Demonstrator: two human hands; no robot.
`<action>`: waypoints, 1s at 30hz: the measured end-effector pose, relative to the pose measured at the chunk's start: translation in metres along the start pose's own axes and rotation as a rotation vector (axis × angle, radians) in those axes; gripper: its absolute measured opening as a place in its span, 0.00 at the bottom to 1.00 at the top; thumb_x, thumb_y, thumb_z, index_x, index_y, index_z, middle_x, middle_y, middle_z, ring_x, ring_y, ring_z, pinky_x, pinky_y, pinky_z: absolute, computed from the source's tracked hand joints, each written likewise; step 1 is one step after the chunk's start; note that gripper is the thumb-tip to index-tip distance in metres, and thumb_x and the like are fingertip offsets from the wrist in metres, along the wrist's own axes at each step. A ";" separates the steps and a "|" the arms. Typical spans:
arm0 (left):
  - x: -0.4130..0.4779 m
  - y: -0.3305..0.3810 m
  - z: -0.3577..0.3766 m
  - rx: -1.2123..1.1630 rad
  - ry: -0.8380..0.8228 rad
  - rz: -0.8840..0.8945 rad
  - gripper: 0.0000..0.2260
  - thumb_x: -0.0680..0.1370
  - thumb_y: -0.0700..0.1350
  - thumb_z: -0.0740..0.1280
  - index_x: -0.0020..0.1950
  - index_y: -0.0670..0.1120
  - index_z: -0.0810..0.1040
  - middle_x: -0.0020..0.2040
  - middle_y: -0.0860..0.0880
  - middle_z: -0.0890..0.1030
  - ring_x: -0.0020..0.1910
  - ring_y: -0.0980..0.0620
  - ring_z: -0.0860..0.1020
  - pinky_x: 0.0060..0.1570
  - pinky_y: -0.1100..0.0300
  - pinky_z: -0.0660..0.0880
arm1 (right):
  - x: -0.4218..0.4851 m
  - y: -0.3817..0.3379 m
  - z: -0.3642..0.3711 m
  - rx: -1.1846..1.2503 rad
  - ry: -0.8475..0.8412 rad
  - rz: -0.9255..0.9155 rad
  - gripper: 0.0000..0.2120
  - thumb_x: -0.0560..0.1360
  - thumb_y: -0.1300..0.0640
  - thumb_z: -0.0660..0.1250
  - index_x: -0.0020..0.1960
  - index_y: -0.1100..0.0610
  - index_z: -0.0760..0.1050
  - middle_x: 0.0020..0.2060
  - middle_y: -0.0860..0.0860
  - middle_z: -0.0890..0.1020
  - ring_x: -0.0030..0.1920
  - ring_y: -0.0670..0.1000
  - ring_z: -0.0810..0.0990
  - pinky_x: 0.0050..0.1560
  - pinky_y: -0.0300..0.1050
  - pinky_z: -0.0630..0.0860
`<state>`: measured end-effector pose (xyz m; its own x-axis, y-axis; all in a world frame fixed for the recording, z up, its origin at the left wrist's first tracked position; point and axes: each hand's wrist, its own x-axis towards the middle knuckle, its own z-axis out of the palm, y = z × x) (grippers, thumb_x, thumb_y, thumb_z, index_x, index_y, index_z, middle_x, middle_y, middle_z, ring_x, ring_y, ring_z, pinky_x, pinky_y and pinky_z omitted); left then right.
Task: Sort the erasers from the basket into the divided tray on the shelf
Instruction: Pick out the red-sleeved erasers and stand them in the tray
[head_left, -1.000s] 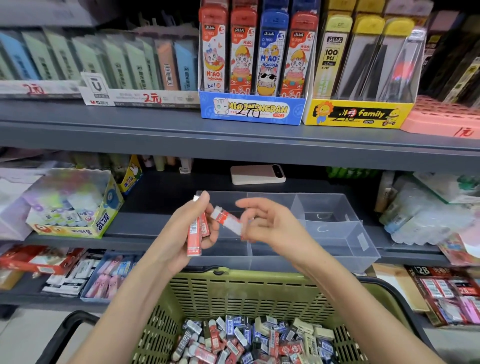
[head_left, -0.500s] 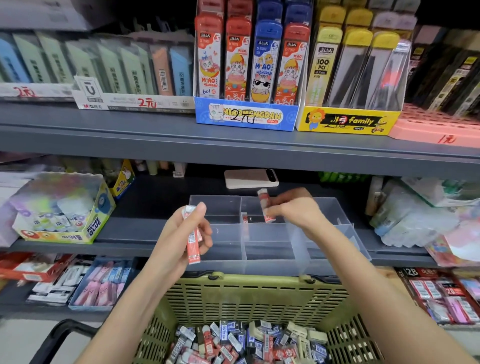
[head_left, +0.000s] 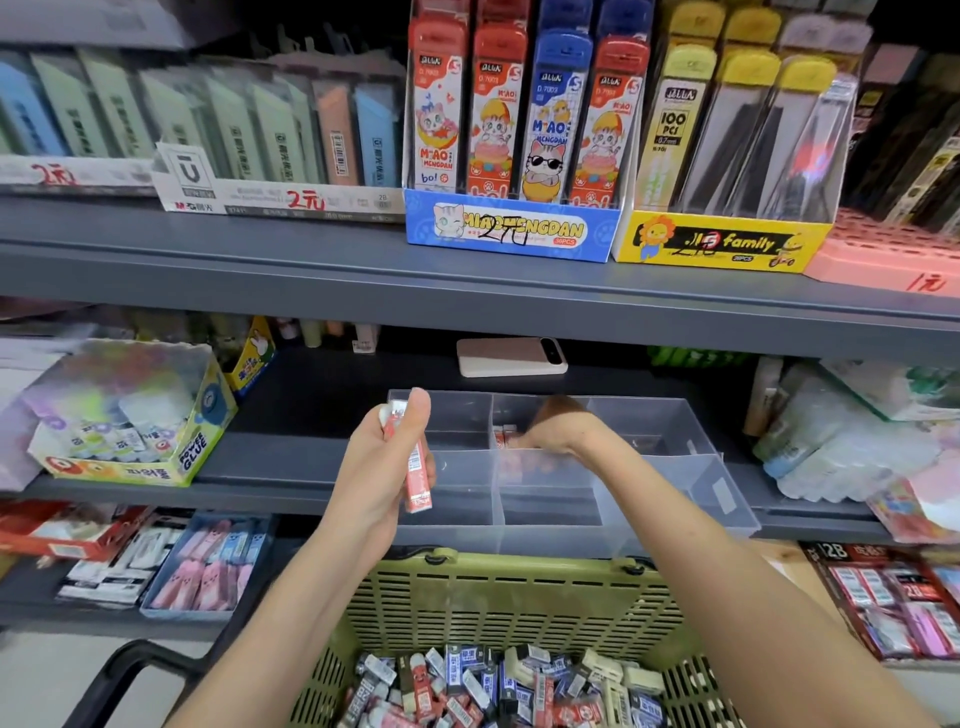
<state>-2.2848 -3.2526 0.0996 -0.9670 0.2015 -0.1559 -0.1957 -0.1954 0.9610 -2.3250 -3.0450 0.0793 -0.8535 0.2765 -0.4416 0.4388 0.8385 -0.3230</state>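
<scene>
Two hands: both raised at the divided tray on the lower shelf.
Left hand: fingers curled round upright red erasers, in front of the tray's left side.
Right hand: dipped into the rear middle compartment, next to placed erasers; fingers blurred, cannot tell their state.
Basket: below, holding loose erasers.

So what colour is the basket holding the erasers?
The basket is olive green, clearest in the head view.
</scene>
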 end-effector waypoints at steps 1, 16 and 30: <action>0.000 0.000 0.001 0.004 0.006 0.000 0.30 0.59 0.71 0.67 0.40 0.46 0.65 0.27 0.52 0.67 0.24 0.56 0.67 0.25 0.66 0.69 | -0.007 -0.002 -0.003 -0.038 0.050 -0.008 0.17 0.75 0.49 0.66 0.57 0.60 0.74 0.57 0.55 0.79 0.55 0.57 0.78 0.56 0.48 0.76; -0.011 -0.007 -0.001 -0.054 0.005 0.061 0.23 0.70 0.67 0.57 0.43 0.46 0.68 0.28 0.54 0.68 0.25 0.59 0.67 0.22 0.65 0.67 | -0.148 -0.060 0.061 0.949 0.173 -0.491 0.06 0.73 0.58 0.70 0.45 0.50 0.74 0.35 0.51 0.81 0.33 0.46 0.78 0.36 0.43 0.79; -0.007 -0.006 -0.010 -0.160 -0.157 -0.035 0.24 0.75 0.64 0.54 0.42 0.43 0.69 0.26 0.49 0.70 0.22 0.56 0.64 0.18 0.67 0.57 | -0.052 0.005 -0.045 -0.039 0.164 0.080 0.17 0.64 0.44 0.72 0.30 0.55 0.73 0.25 0.48 0.73 0.27 0.49 0.71 0.26 0.38 0.64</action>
<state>-2.2788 -3.2620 0.0925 -0.9244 0.3550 -0.1393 -0.2643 -0.3329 0.9052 -2.2911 -3.0342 0.1381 -0.8520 0.4135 -0.3211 0.4988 0.8274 -0.2579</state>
